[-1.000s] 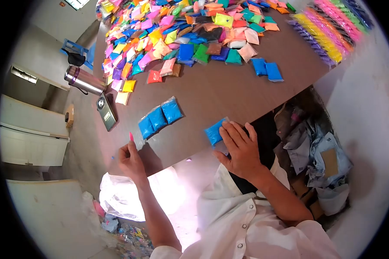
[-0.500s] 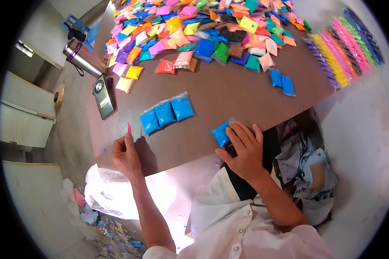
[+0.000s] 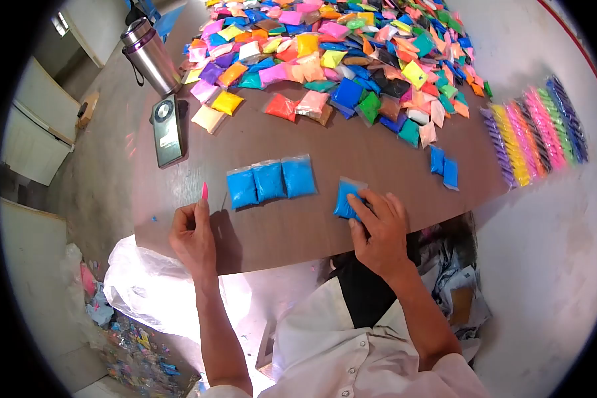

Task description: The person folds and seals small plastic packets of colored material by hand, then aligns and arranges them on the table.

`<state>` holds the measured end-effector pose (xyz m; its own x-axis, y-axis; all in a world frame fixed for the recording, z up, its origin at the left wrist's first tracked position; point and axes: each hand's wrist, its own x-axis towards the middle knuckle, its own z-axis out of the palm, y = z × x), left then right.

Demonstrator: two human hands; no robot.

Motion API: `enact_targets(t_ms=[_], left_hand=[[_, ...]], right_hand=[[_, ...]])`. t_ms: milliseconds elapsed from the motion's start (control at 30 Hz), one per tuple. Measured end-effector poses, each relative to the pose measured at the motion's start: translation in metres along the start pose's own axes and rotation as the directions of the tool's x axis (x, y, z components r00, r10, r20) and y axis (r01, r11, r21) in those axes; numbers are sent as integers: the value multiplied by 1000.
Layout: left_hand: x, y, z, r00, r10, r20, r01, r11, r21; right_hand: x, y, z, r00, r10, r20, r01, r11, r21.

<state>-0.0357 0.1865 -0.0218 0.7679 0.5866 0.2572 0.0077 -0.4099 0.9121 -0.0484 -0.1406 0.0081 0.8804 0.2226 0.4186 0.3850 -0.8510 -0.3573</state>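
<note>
My left hand is closed at the table's front edge, with a small pink pointed piece sticking up at its thumb tip. What that piece belongs to is hidden. To its right lie three joined blue packets in clear film, side by side on the table. My right hand has its fingers and thumb on a single blue packet near the front edge. Those fingers cover the packet's right side. Two smaller blue packets lie farther right.
A big heap of multicoloured packets spreads over the far part of the brown table. On the left stand a steel flask and a dark phone-like device. Striped coloured bundles lie at right. A clear plastic bag hangs below.
The view has shifted and turned slightly. My right fingers have moved on the single blue packet, which now lies straighter. My left hand keeps its closed pose.
</note>
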Motion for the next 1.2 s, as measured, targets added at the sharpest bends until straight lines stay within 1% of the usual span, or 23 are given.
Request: enact_targets(t_ms=[33,133,267,333,567,667,733,867,933,1200], left_hand=[[1,2,1,1000,4,-1,-4,1000,3],[1,1,1,1000,-28,-3,28,1000,-6],[2,4,1,999,-53,-3,53,998,-20],[2,5,1,999,-53,2,53,999,5],[3,4,1,998,-65,-4,65,997,42],[3,4,1,997,-74,-1,74,996,42],[3,5,1,996,-85,12,85,996,11],[3,4,2,998,-70,5,70,997,45],[3,1,1,997,-72,9,72,997,14],[2,2,2,998,-61,10,61,998,16]], right_hand=[[6,4,2,1000,-22,12,21,999,38],[26,8,7,998,-63,26,61,995,77],[43,11,20,997,-78,24,76,993,94],[47,13,26,995,-100,19,97,988,121],[55,11,30,996,-84,39,77,984,158],[57,10,31,996,-77,40,70,985,157],[56,10,31,996,-71,48,63,986,154],[56,11,33,997,-62,41,55,984,167],[57,12,32,996,-67,51,57,983,173],[56,13,32,997,-61,54,51,983,177]])
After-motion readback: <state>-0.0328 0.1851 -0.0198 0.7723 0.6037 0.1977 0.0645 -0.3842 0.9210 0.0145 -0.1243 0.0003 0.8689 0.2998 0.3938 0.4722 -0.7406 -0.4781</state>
